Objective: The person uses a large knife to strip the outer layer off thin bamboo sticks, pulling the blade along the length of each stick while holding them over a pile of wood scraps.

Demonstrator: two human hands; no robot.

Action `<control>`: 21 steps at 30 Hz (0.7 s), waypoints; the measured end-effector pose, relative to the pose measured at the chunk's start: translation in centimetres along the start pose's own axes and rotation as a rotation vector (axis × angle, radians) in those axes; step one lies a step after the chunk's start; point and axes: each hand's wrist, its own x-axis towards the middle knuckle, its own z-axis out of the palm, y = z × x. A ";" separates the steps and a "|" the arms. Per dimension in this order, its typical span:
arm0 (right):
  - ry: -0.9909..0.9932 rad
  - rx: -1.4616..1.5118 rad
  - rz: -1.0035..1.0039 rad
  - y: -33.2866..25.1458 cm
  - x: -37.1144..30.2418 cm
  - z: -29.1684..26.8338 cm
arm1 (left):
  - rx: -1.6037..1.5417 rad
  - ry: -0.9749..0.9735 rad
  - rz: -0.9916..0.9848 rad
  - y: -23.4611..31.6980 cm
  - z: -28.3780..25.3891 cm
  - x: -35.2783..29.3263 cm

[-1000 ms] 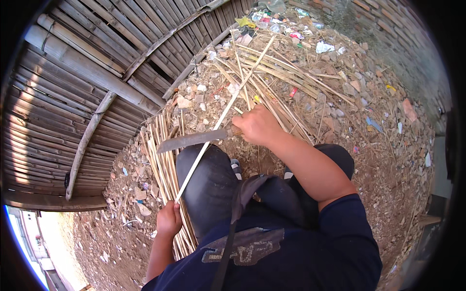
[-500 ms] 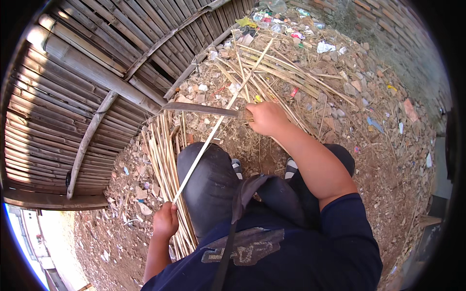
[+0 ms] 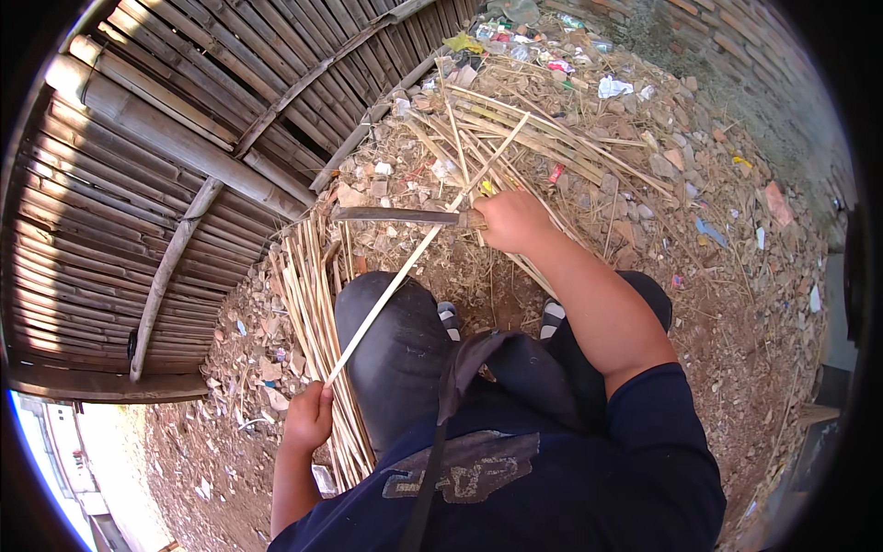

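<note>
My left hand is closed round the near end of a long pale bamboo strip, beside my left knee. The strip slants up and away to the right, over my left thigh. My right hand grips the wooden handle of a machete, fingers wrapped round it. Its dark blade points left and lies across the strip, close to the handle. Left of my leg rests a bundle of split bamboo strips. Ahead of me, more bamboo pieces lie in a loose pile.
A bamboo slat wall with thick poles curves along the left. A brick wall stands at the far right. Rubble and litter cover the ground, with a broken brick to the right. My knees are bent close to the work.
The machete has shifted slightly right and its blade has turned closer to level. The strip's far end has dropped a little nearer and to the right. My left hand has barely moved.
</note>
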 end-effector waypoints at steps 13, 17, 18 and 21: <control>0.054 0.179 0.098 3.5 0.4 -0.9 | -0.049 0.181 0.077 -3.2 4.1 -0.6; 0.129 0.187 0.020 1.0 0.0 -0.3 | -0.006 0.166 0.066 -3.0 3.8 -0.8; 0.134 0.208 -0.056 0.0 0.0 -0.2 | -0.004 0.165 0.050 -2.8 3.7 -1.0; 0.059 0.086 -0.309 -2.6 -0.8 -0.9 | -0.066 0.164 0.057 -1.2 3.7 -1.0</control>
